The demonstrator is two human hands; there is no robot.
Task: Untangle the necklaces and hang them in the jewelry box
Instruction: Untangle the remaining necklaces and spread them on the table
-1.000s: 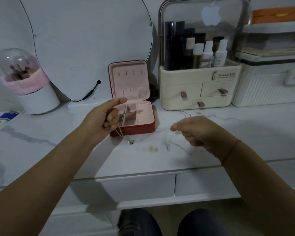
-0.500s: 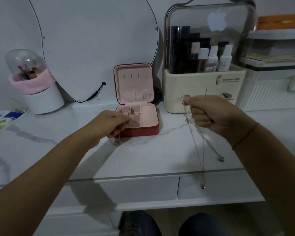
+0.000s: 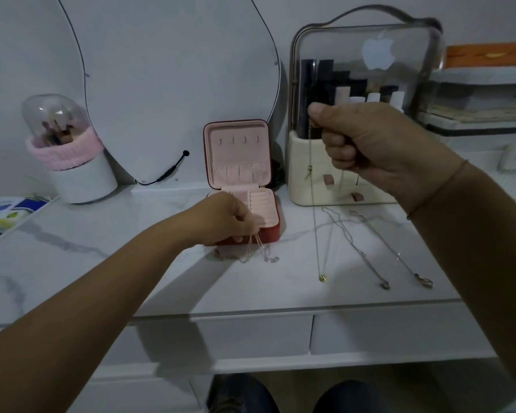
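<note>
A small red jewelry box (image 3: 273, 234) stands open at the back of the marble tabletop, its pink lid (image 3: 237, 153) upright with a row of small hooks. My left hand (image 3: 225, 219) is in front of the box and pinches a thin necklace (image 3: 259, 253) whose chain pools on the table. My right hand (image 3: 367, 144) is raised to the right and pinches several thin chains (image 3: 315, 228) that hang down. Their pendants (image 3: 385, 285) rest on the tabletop.
A cream cosmetic organiser (image 3: 319, 162) with a clear dome stands right of the box. A round mirror (image 3: 173, 79) leans behind it. A domed brush holder (image 3: 72, 156) with a pink band stands at the left. White drawers (image 3: 251, 335) run under the table edge.
My right hand has risen higher with the hanging chains, so their pendants now lie on the table. My left hand stayed low by the box with its necklace.
</note>
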